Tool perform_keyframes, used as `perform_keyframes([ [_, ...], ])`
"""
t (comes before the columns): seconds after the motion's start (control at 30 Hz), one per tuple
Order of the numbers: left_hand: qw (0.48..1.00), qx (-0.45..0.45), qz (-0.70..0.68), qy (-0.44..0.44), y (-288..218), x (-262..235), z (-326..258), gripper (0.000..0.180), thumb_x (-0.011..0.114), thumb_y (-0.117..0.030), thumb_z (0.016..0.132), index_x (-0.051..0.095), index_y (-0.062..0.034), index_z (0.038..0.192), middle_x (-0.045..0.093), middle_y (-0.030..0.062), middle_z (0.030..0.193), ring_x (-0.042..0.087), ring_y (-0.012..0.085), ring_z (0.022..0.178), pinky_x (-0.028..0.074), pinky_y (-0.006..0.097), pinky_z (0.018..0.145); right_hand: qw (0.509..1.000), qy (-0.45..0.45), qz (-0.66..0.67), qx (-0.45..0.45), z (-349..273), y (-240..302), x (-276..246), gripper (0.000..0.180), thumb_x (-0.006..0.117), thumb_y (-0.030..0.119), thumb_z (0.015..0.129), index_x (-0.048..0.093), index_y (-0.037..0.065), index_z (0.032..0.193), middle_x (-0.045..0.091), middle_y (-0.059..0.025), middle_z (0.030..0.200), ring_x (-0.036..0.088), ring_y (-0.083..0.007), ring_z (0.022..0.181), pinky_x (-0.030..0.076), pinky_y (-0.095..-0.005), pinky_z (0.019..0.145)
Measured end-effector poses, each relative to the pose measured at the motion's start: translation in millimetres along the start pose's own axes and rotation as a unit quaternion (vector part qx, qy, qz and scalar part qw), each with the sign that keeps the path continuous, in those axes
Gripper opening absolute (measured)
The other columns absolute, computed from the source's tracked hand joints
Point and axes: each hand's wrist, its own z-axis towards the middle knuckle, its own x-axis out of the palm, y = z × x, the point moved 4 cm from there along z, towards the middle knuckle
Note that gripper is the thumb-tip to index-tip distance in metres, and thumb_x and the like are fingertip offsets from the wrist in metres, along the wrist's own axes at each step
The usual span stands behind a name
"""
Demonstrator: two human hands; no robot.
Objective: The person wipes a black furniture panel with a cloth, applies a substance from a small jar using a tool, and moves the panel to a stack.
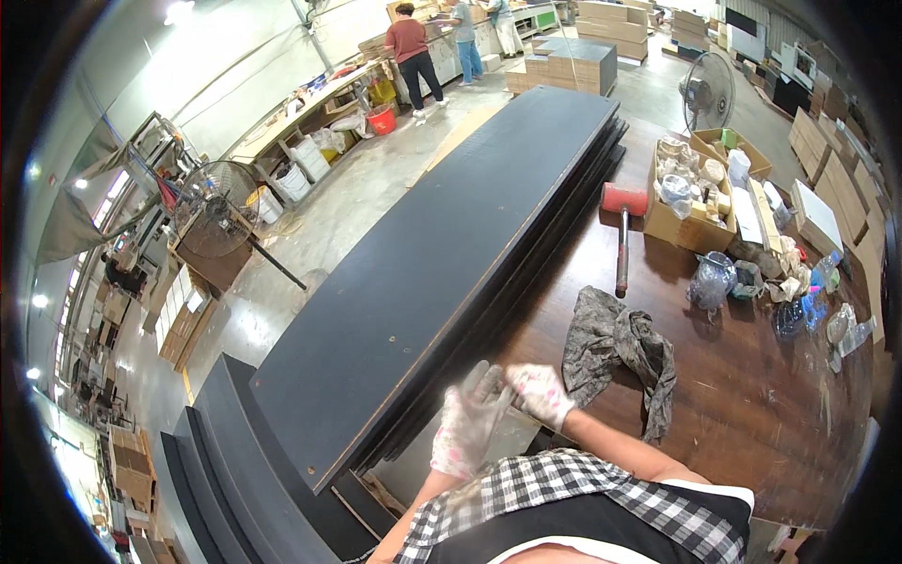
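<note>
Both my hands wear white work gloves with pink-red marks, and they meet in front of me beside the dark stack. My left hand (466, 425) has its fingers stretched upward, slightly blurred. Close against its fingertips is my right hand (539, 393), with its fingers curled in; whatever they pinch is too small to make out. Just left of my hands lies a long stack of dark grey-black boards (423, 254), its top panel showing small holes and a worn brown edge. A crumpled grey cloth (615, 352) lies on the brown table (742, 414), right of my right hand.
A red-headed mallet (624, 211) lies on the table near a cardboard box (691, 230) of wrapped parts. Plastic bottles (816, 305) and bags sit at the right. More dark panels (240, 461) stand at lower left. Beyond are fans (707, 91) and people at a bench (416, 56).
</note>
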Motion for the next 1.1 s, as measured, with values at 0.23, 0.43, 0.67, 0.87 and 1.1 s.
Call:
perform_keyframes([
  [0.23,0.199,0.195,0.954,0.108,-2.4,13.1,-3.9,0.043,0.05,-0.011,0.09,0.046,-0.0071,0.132,0.05,0.0131,0.131,0.053,0.0242,0.116,0.04,0.04,0.102,0.818,-0.052,0.537,0.2,0.6,7.6,-20.6,0.038,0.058,0.035,0.094,0.059,0.004,0.115,0.065,-0.0134,0.104,0.064,-0.0216,0.087,0.051,-0.0326,0.076],
  [0.43,0.882,0.075,0.463,-0.043,9.5,-20.1,-0.1,0.035,0.055,-0.013,0.087,0.052,-0.0049,0.122,0.056,0.0107,0.116,0.053,0.0257,0.111,0.038,0.043,0.104,0.982,-0.085,0.113,0.123,9.5,25.2,-17.7,0.028,0.054,0.029,0.094,0.063,0.003,0.099,0.067,-0.0153,0.089,0.065,-0.0341,0.079,0.052,-0.0416,0.07],
  [0.67,0.978,-0.015,0.201,0.061,24.8,-10.6,7.8,0.046,0.049,-0.015,0.097,0.038,0.0008,0.138,0.039,0.0164,0.142,0.037,0.0283,0.133,0.033,0.043,0.111,0.953,-0.214,0.104,0.187,15.0,-22.6,-50.0,0.027,0.056,0.029,0.092,0.063,0.004,0.093,0.064,-0.0238,0.083,0.061,-0.0438,0.078,0.05,-0.0461,0.069],
  [0.87,0.98,-0.12,0.15,-0.053,11.5,-85.0,-53.0,0.044,0.049,-0.013,0.099,0.04,0.0057,0.137,0.049,0.0196,0.137,0.053,0.0325,0.121,0.044,0.042,0.103,0.916,-0.192,-0.01,0.352,6.4,-110.1,-139.0,0.028,0.048,0.031,0.097,0.062,0.009,0.108,0.069,-0.0142,0.092,0.067,-0.0307,0.081,0.054,-0.0404,0.073],
  [1.1,0.927,0.014,0.368,-0.074,10.4,-44.4,-1.0,0.038,0.057,-0.016,0.096,0.052,-0.001,0.131,0.06,0.009,0.117,0.061,0.0171,0.097,0.049,0.028,0.084,0.945,-0.265,-0.04,0.186,-1.0,-69.8,-143.1,0.013,0.06,0.021,0.087,0.067,0.011,0.093,0.063,-0.0067,0.08,0.063,-0.0216,0.076,0.051,-0.0336,0.069],
])
